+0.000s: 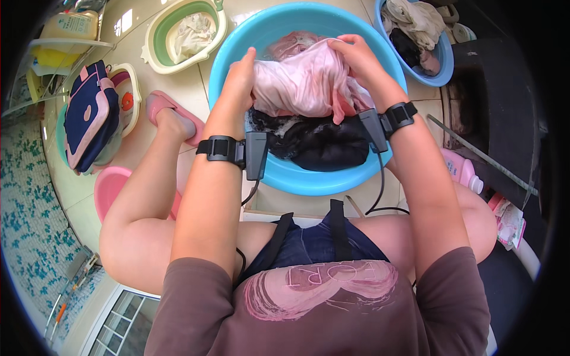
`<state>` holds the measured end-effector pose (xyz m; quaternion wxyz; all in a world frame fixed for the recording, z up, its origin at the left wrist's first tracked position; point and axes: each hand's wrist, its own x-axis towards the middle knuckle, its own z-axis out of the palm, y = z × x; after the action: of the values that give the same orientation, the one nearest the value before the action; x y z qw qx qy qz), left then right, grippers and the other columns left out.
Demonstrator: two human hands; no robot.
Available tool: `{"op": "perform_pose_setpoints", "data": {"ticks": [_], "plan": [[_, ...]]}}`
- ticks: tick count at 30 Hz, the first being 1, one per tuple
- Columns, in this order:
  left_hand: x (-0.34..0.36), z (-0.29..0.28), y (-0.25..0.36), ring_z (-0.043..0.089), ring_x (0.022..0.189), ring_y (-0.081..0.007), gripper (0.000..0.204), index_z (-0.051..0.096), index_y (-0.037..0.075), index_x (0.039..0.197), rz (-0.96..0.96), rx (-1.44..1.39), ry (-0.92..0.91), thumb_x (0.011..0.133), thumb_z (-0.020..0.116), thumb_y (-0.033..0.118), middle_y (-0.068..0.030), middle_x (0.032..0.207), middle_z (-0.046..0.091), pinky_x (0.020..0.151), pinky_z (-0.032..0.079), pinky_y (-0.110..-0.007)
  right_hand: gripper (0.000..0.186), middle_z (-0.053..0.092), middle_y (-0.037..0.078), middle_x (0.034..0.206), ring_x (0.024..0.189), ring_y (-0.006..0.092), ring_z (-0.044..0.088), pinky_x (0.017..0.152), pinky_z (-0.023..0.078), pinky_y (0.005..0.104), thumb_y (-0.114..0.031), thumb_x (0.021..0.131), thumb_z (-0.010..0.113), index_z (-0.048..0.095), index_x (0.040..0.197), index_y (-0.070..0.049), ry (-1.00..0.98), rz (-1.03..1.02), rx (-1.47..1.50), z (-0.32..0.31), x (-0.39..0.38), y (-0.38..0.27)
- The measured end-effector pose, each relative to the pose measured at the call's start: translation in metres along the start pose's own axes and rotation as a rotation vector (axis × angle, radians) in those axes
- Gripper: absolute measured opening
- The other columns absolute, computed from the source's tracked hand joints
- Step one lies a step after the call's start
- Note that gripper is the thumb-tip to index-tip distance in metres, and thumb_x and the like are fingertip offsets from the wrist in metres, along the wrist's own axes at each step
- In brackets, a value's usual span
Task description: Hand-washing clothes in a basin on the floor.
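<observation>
Between my two hands a wet pale-pink garment (300, 83) is stretched, bunched and dripping folds, above a large round blue basin (228, 44). My left hand (241, 80) grips its left edge, with the fingertips partly hidden behind the cloth. My right hand (359, 58) pinches the upper right part of the fabric. In the basin's near half a dark, soaked piece of clothing (326, 142) lies with suds around it. Some darker pink cloth (294, 44) shows in the water beyond the garment. A black strap with a small grey box sits on each wrist.
A green-and-white basin (155, 44) with white cloth stands far left. Another blue basin (442, 62) holds clothes far right. A navy-and-pink backpack (92, 115), a pink basin (110, 187) and my slipper (157, 102) are at left. A pink bottle (460, 169) lies right.
</observation>
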<state>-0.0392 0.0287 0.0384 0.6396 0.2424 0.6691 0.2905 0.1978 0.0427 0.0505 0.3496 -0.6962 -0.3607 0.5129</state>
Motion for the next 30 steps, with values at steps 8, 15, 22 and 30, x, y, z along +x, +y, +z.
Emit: {"op": "perform_pose_setpoints", "data": {"ticks": [8, 15, 22, 30], "plan": [[0.026, 0.025, -0.071, 0.059, 0.108, -0.0386, 0.059, 0.051, 0.014, 0.126, 0.422, 1.047, 0.244, 0.078, 0.069, 0.043, -0.0274, 0.115, 0.060, 0.090, 0.048, -0.041, 0.060, 0.061, 0.022, 0.115, 0.106, 0.0381, 0.059, 0.092, 0.046, 0.0448, -0.035, 0.083, 0.062, 0.044, 0.135, -0.011, -0.267, -0.459, -1.033, 0.057, -0.014, 0.085], [0.064, 0.032, -0.070, 0.062, 0.095, -0.0230, 0.040, 0.054, 0.001, 0.120, 0.211, -0.175, 0.112, 0.084, 0.067, 0.013, -0.0132, 0.108, 0.064, 0.082, 0.051, -0.035, 0.030, 0.067, 0.019, 0.099, 0.095, 0.0318, 0.063, 0.083, 0.049, 0.0399, -0.023, 0.089, 0.052, 0.064, 0.107, -0.002, -0.225, -0.067, -0.431, 0.086, 0.023, 0.062], [0.025, 0.039, -0.018, 0.062, 0.098, -0.0297, 0.053, 0.043, 0.004, 0.126, -0.053, -0.624, -0.098, 0.091, 0.061, 0.039, -0.0173, 0.114, 0.058, 0.079, 0.055, -0.041, 0.022, 0.067, 0.014, 0.090, 0.093, 0.0326, 0.062, 0.076, 0.050, 0.0418, -0.024, 0.078, 0.068, 0.064, 0.087, -0.005, 0.103, -0.550, -0.175, 0.095, -0.082, 0.008], [0.010, 0.066, -0.049, 0.066, 0.088, -0.0276, 0.045, 0.051, -0.001, 0.121, -0.100, -0.687, -0.215, 0.100, 0.040, 0.038, -0.0149, 0.108, 0.063, 0.071, 0.057, -0.042, 0.025, 0.067, 0.018, 0.083, 0.078, 0.0361, 0.064, 0.069, 0.049, 0.0419, -0.029, 0.079, 0.062, 0.063, 0.084, -0.004, 0.188, -0.244, -0.352, 0.072, -0.030, 0.020]]}}
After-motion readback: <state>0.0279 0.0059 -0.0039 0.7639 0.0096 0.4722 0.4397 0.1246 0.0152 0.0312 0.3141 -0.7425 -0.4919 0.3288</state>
